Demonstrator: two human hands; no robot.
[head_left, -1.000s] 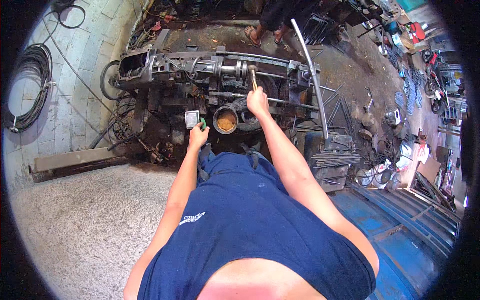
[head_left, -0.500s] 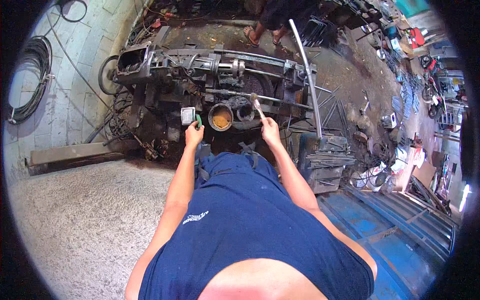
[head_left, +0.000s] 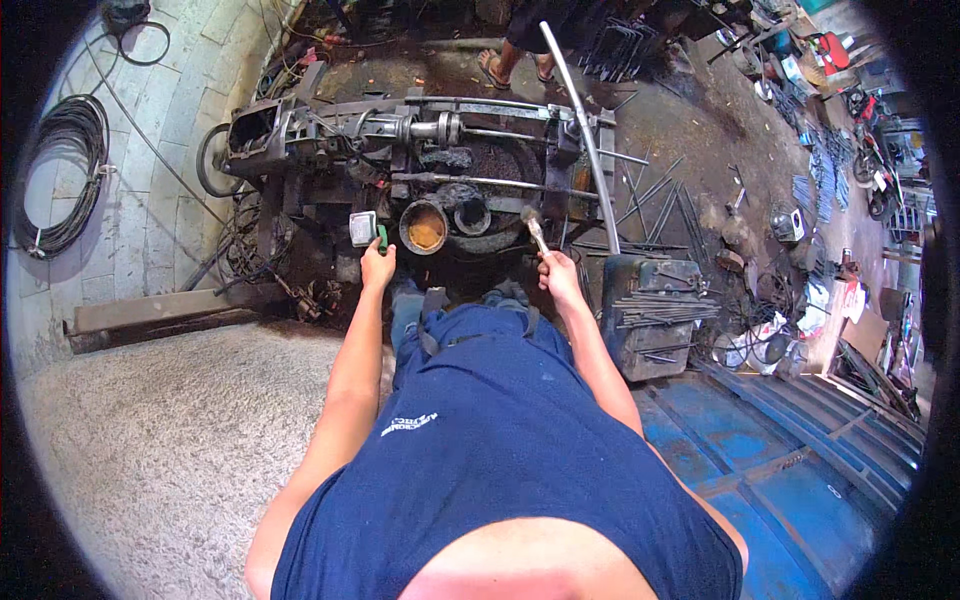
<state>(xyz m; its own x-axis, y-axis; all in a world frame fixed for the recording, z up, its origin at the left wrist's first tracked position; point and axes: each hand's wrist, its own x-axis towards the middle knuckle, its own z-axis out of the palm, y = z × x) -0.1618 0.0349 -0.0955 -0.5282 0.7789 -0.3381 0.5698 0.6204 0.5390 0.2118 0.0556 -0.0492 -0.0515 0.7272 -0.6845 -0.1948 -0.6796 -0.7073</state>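
Note:
My left hand (head_left: 376,268) is closed on the green handle of a small, pale, squarish, mug-like container (head_left: 363,228), held upright in front of the machine. Just right of it stands a round metal can (head_left: 404,228) with orange-brown stuff inside. My right hand (head_left: 560,278) grips the pale handle of a short brush-like tool (head_left: 537,232). Its dark, rounded head points up and away from me, near the machine's lower right; its exact kind is too small to make out. Neither hand touches the can.
A greasy machine with long metal rods (head_left: 480,181) spans the space ahead. A long pipe (head_left: 580,130) leans at its right, beside a box topped with thin rods (head_left: 655,308). Coiled cable (head_left: 65,175) hangs on the left wall. Another person's feet (head_left: 492,68) stand beyond.
The view has shifted slightly. My right hand has drawn the brush-like tool right and a little nearer, away from the can. My left hand keeps the container beside the can.

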